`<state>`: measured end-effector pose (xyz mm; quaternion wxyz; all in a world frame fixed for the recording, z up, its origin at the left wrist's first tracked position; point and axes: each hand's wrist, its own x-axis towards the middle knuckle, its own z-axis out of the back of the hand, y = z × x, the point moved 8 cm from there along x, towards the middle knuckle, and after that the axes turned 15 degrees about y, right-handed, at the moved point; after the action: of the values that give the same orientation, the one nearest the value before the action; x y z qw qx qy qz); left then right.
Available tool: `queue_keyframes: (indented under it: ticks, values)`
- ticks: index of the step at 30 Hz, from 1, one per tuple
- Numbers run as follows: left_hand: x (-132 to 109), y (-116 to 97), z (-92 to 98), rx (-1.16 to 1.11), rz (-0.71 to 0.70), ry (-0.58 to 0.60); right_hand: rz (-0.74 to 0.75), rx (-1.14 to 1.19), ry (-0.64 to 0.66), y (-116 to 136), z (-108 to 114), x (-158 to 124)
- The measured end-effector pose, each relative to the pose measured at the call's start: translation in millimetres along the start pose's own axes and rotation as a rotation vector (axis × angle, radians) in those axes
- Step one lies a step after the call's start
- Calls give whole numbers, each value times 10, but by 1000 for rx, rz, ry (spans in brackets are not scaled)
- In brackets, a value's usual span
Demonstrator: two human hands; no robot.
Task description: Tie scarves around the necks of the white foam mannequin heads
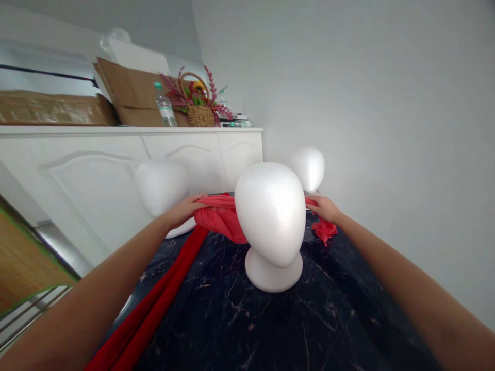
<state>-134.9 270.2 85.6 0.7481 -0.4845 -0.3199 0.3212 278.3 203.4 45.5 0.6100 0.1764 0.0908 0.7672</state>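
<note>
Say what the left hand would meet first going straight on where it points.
Beyond the red cloth the left hand holds, probably the near white head form; depth is unclear, so it might pass behind.

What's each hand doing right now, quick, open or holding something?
Left hand: closed, holding red cloth left of the front white mannequin head.
Right hand: closed, holding red cloth right of that head.

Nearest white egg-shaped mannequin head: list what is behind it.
Coral-red cloth runs behind the nearest head between the left hand and right hand; another white mannequin head shows farther back, rightward. The cloth's middle is covered, unseen.
</note>
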Motion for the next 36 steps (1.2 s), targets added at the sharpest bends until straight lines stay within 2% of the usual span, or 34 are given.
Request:
queue_keyframes:
  ticks: [4,6,9,15,19,21,27,30,32,34,36]
  values:
    - [-22,197,-96,-359,3,3,-10,-45,25,-58,-109,-29]
    - [-15,243,-149,-442,-7,1,-19,-68,26,-72,-130,-18]
    - [-36,240,-236,-550,-16,52,-28,-98,28,-93,-121,-18]
    - [-169,144,-370,-651,63,190,-89,-123,20,-192,-54,-94]
    - [-216,38,-422,-737,-89,99,-137,-106,24,-189,-153,-165]
    - [-236,52,-482,-756,-126,65,-137,-94,55,-131,-242,-212]
    - [-353,156,-520,-736,-195,-27,-52,-22,238,64,-345,-471]
    - [-467,187,-535,-776,-200,-50,-91,6,362,19,-302,-682]
    - [-552,232,-581,-818,-146,-56,-138,38,452,-23,-282,-848]
    - [-638,271,-648,-866,-80,-54,-155,191,574,8,-318,-1029]
    - [-712,283,-732,-905,-22,-43,-134,433,692,154,-385,-1205]
